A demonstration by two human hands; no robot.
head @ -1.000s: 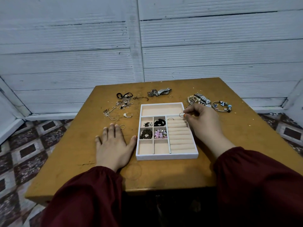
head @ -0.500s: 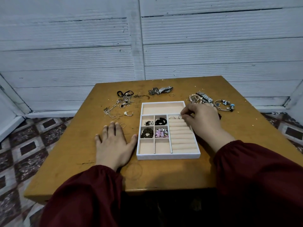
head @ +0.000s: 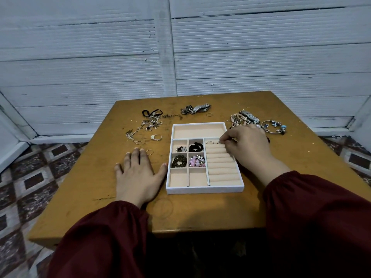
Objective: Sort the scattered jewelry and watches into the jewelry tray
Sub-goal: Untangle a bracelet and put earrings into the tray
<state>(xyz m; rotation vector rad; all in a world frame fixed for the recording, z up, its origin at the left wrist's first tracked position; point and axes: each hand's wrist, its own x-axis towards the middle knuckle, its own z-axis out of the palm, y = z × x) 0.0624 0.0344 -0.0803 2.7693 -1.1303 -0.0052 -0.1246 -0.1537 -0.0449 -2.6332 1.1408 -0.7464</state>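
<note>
Wooden table (head: 90,177) against pale slats (head: 80,67): the jewelry tray (head: 204,190) is set centrally. A ring (head: 219,142) is pinched by the right hand (head: 249,145) at the farthest roll slot (head: 215,144) (slots run left-right); the left hand (head: 138,175) is laid flat beside the tray's left wall.

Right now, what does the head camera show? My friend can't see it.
The right hand pinches a ring at the top ring row of the jewelry tray. The left hand lies flat on the table beside the tray; chains, bracelets and watches lie scattered beyond it.
</note>
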